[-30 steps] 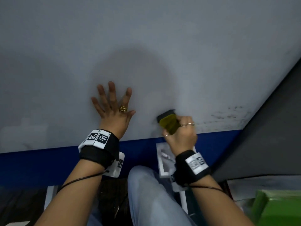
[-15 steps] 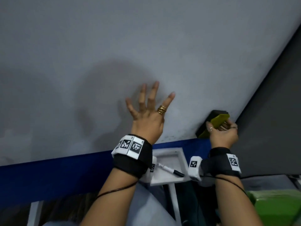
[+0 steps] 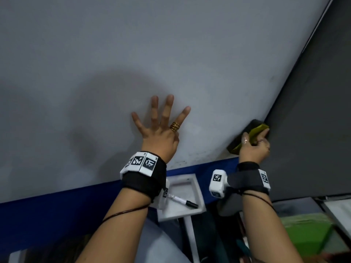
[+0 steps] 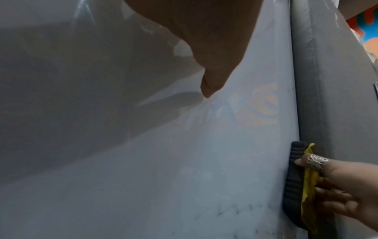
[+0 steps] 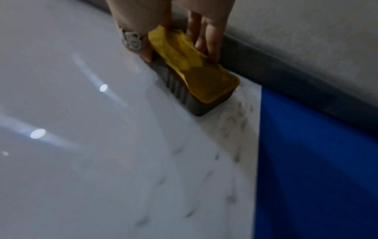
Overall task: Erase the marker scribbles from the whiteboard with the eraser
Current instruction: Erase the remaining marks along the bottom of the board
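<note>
The right hand has its grip closed around the eraser, thumb on one long side and fingers on the other, pinching its yellow top (the dark ribbed pad faces the board). The pad lies flat against the whiteboard, at the board's right edge, where the fingers on the far side of the grip almost touch the grey frame that runs along that edge. Just below the grip, between the eraser and the blue strip under the board, faint grey marks show as short smeared strokes; more of them trail off further from the grip along the lower edge, blurred in the right wrist view. The left hand is well to the left of the eraser, its grip wide: fingers straight and spread, palm flat on the board, holding nothing, a gold ring on one finger. Below the left wrist, a white tray sits under the blue strip, with a marker lying in it (black cap pointing toward the right arm). A green box lies low down beside the right forearm.
</note>
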`<state>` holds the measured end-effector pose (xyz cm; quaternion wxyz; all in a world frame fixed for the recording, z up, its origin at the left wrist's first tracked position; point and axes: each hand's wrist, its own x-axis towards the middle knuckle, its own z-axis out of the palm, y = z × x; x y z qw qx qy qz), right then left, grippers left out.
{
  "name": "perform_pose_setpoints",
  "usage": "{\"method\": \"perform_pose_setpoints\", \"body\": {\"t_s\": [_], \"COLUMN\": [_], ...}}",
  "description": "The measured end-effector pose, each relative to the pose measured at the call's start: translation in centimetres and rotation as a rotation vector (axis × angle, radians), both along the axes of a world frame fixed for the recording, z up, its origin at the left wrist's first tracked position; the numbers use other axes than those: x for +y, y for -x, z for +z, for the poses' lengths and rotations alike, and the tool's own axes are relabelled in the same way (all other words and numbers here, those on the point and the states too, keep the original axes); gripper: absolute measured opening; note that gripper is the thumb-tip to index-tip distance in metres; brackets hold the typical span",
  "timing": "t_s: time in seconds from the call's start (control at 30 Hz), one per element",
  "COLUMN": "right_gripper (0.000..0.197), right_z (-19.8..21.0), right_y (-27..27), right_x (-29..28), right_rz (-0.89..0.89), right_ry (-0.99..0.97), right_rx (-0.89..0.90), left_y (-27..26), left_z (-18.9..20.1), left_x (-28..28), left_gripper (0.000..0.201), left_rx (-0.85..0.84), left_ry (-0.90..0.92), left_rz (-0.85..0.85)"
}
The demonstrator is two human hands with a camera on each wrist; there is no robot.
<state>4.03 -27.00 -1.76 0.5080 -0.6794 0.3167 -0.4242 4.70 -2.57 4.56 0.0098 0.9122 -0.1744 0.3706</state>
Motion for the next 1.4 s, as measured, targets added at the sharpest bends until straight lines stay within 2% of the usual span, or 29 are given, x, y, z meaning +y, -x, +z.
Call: {"method": "perform_pose_setpoints", "body": {"t_s": [0.13,0.23,0.3,0.37,0.47,0.53,0.6,0.73,0.9,1.0,1.1,1.17,1.3,1.4], "right_gripper": [0.067,0.054,0.052,0.058,0.071,0.074,0.074,0.089,0.068,0.056,0.041,0.037,0.039,0.032], "right_z": [-1.9,-3.6,-4.1,-4.1,-3.9,-3.8,-3.9,-4.4,-4.4,-5.6,-5.7,-4.9,-2.8,-2.4], "right_y": [0.6,1.9,2.4,2.4,1.7,1.2,0.9,1.1,1.2,2.9,3.3,2.8,1.4,1.3], "right_x": [1.7,5.6,7.1,6.5,2.8,0.5,-0.3,1.9,4.5,8.9,11.6,10.2,2.3,-0.7], "right_rz": [0.023,0.147,0.234,0.248,0.132,0.081,0.103,0.188,0.143,0.295,0.370,0.338,0.167,0.160], "right_ry": [0.008,0.061,0.057,0.064,0.112,-0.002,-0.064,-0.104,-0.333,-0.458,-0.629,-0.689,-0.688,-0.735], "right_rx": [0.011,0.021,0.025,-0.005,0.072,0.162,0.236,0.258,0.255,0.300,0.242,0.188,0.171,0.176], "left_y": [0.1,0.3,0.3,0.3,0.3,0.3,0.4,0.3,0.3,0.1,0.1,0.2,0.1,0.1], "left_z": [-0.2,-0.2,-0.3,-0.4,-0.3,-0.3,-0.4,-0.5,-0.4,-0.6,-0.4,-0.4,-0.5,-0.5], "left_x": [-0.1,-0.4,-0.4,-0.3,-0.1,-0.1,-0.2,-0.3,0.0,0.1,0.1,0.3,0.6,0.3], "left_gripper": [0.098,0.103,0.106,0.108,0.110,0.111,0.112,0.107,0.092,0.093,0.096,0.097,0.099,0.091], "left_rx": [0.018,0.044,0.055,0.056,0.063,0.072,0.079,0.092,0.098,0.096,0.112,0.118,0.124,0.110], "left_ry": [-0.010,0.007,-0.004,-0.017,-0.025,-0.023,-0.023,-0.031,-0.037,-0.035,-0.041,-0.041,-0.056,-0.047], "left_rz": [-0.001,0.002,0.007,0.005,-0.004,-0.006,-0.004,-0.001,-0.018,-0.030,-0.027,-0.040,-0.035,-0.044]}}
